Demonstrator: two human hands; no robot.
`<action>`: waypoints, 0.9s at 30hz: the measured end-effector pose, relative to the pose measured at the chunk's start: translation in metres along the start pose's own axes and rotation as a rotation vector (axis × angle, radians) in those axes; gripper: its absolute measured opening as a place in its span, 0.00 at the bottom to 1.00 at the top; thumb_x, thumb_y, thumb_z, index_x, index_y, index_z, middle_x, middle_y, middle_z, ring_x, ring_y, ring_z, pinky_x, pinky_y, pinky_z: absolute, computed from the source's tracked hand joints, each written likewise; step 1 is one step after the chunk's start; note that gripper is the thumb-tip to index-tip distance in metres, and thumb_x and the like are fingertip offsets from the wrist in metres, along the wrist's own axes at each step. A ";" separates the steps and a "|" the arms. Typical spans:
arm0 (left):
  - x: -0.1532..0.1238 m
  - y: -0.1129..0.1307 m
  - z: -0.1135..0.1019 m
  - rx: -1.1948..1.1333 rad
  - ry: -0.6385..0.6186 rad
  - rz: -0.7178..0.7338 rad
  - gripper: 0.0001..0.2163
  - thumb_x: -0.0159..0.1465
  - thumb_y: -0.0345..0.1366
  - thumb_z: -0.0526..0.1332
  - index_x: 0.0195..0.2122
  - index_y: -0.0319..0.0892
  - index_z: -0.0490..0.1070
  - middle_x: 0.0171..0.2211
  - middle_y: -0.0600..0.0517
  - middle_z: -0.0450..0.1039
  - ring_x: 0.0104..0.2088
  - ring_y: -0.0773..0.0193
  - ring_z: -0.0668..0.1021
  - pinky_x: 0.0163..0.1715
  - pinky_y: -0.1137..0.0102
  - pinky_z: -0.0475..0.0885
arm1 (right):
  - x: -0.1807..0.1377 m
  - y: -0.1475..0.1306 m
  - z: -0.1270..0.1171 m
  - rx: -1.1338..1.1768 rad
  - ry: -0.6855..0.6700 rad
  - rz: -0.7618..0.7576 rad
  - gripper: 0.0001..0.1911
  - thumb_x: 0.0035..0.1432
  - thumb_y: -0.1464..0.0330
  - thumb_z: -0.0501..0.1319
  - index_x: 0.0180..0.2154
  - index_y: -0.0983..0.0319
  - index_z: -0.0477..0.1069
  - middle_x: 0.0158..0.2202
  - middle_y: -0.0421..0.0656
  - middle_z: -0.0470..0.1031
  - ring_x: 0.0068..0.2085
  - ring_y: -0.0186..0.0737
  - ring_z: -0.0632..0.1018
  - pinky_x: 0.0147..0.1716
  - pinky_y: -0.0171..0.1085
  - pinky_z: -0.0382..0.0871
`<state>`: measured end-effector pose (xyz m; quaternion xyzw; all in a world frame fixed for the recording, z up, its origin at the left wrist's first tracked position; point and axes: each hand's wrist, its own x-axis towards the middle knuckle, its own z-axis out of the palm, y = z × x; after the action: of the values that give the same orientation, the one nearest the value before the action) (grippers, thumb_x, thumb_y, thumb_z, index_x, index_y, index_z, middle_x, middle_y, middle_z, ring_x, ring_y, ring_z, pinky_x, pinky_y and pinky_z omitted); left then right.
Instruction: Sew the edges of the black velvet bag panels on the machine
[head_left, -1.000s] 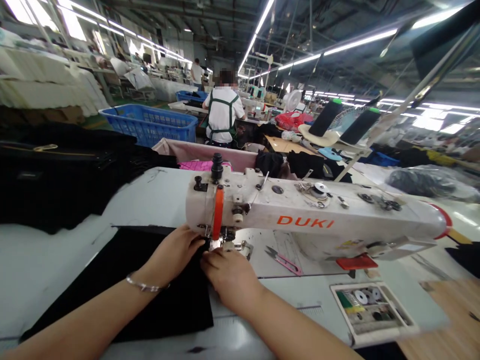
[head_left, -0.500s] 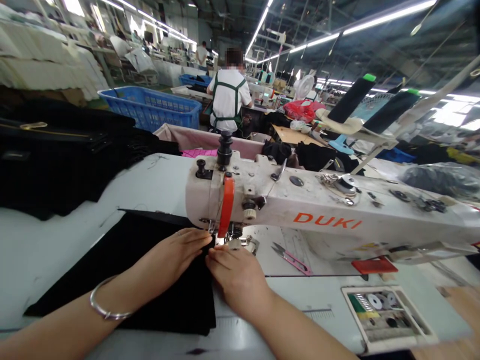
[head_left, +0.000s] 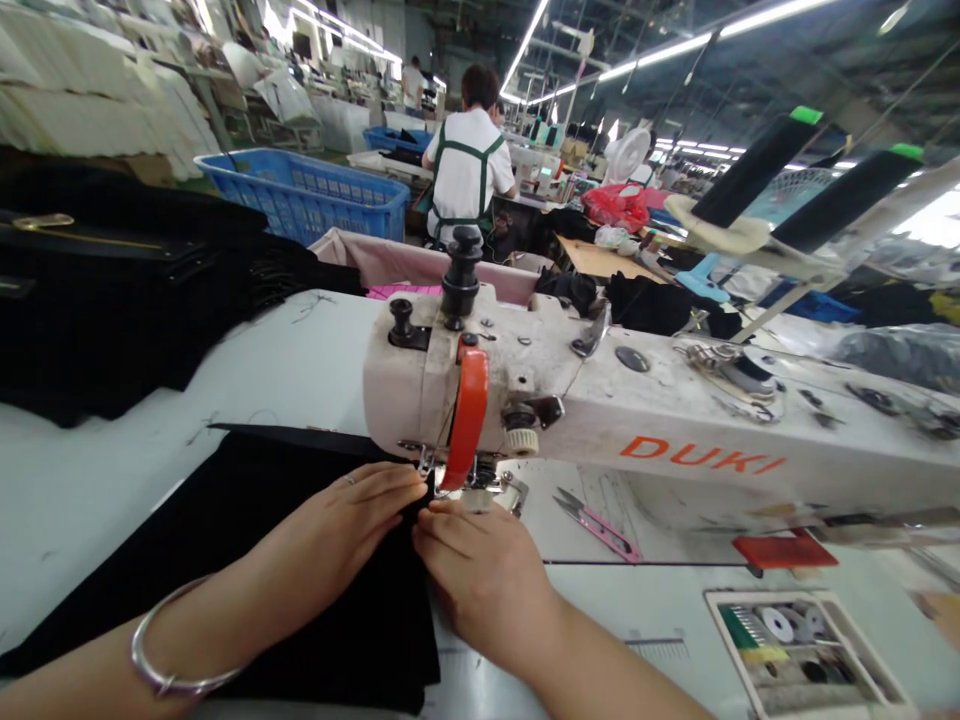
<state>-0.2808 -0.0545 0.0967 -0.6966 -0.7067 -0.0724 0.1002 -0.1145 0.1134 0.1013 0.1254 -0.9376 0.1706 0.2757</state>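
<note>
A black piece of fabric (head_left: pixel 247 530) lies flat on the white table in front of a white DUKI sewing machine (head_left: pixel 600 420). My left hand (head_left: pixel 345 525) rests flat on the fabric, fingers stretched toward the presser foot (head_left: pixel 480 490); a silver bangle sits on that wrist. My right hand (head_left: pixel 480 570) lies beside it with fingers curled down, pressing the fabric's edge just before the needle. The fingertips of both hands nearly touch under the machine head.
Pink-handled thread snips (head_left: pixel 600 525) lie on the machine bed. A tray of bobbins (head_left: pixel 802 650) sits at lower right. A pile of black garments (head_left: pixel 112 290) and a blue basket (head_left: pixel 307 200) are at left. A person in a white shirt (head_left: pixel 469 170) works ahead.
My view has moved closer to the machine head. Both hands stay on the black fabric at the presser foot, the left fingers stretched out a little flatter.
</note>
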 end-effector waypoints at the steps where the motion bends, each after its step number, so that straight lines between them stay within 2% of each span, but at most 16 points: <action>1: -0.001 -0.001 0.001 -0.036 -0.018 -0.015 0.25 0.67 0.21 0.51 0.62 0.37 0.73 0.64 0.45 0.74 0.65 0.58 0.75 0.69 0.62 0.66 | 0.000 0.000 0.000 -0.002 0.001 -0.001 0.12 0.69 0.77 0.56 0.49 0.66 0.75 0.46 0.47 0.83 0.49 0.43 0.82 0.54 0.43 0.77; 4: -0.003 -0.007 0.003 -0.142 -0.048 -0.032 0.24 0.68 0.22 0.53 0.64 0.39 0.71 0.66 0.47 0.72 0.66 0.60 0.73 0.70 0.65 0.64 | -0.002 -0.002 0.000 -0.013 0.001 0.000 0.13 0.68 0.77 0.56 0.51 0.67 0.75 0.47 0.48 0.83 0.50 0.43 0.82 0.55 0.43 0.77; 10: 0.007 -0.015 -0.004 -0.255 -0.062 -0.055 0.21 0.69 0.24 0.55 0.61 0.42 0.74 0.62 0.48 0.76 0.62 0.61 0.77 0.67 0.63 0.69 | -0.001 -0.004 0.000 -0.035 -0.040 0.027 0.15 0.67 0.77 0.56 0.51 0.65 0.76 0.47 0.49 0.84 0.51 0.44 0.82 0.52 0.44 0.79; 15: 0.012 -0.014 -0.009 -0.245 -0.022 0.004 0.23 0.67 0.22 0.55 0.61 0.42 0.75 0.61 0.48 0.77 0.61 0.61 0.79 0.66 0.64 0.70 | 0.001 -0.007 0.000 -0.029 -0.027 0.027 0.14 0.67 0.77 0.56 0.49 0.65 0.76 0.46 0.49 0.83 0.51 0.45 0.81 0.50 0.43 0.79; 23: 0.015 -0.014 -0.010 -0.299 -0.002 -0.013 0.22 0.67 0.21 0.56 0.60 0.42 0.75 0.59 0.49 0.79 0.61 0.61 0.78 0.67 0.63 0.70 | 0.002 -0.003 0.003 -0.044 0.010 0.030 0.13 0.67 0.77 0.56 0.47 0.65 0.76 0.46 0.48 0.84 0.51 0.45 0.81 0.52 0.42 0.78; 27: 0.017 -0.015 -0.010 -0.300 -0.028 -0.022 0.23 0.67 0.21 0.55 0.61 0.43 0.74 0.60 0.48 0.78 0.60 0.61 0.79 0.67 0.63 0.70 | 0.002 -0.005 0.007 -0.029 -0.015 0.036 0.12 0.67 0.76 0.56 0.46 0.64 0.77 0.46 0.48 0.84 0.51 0.44 0.81 0.51 0.42 0.78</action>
<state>-0.2959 -0.0408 0.1111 -0.6969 -0.6969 -0.1685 -0.0159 -0.1176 0.1056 0.0980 0.1057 -0.9442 0.1611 0.2672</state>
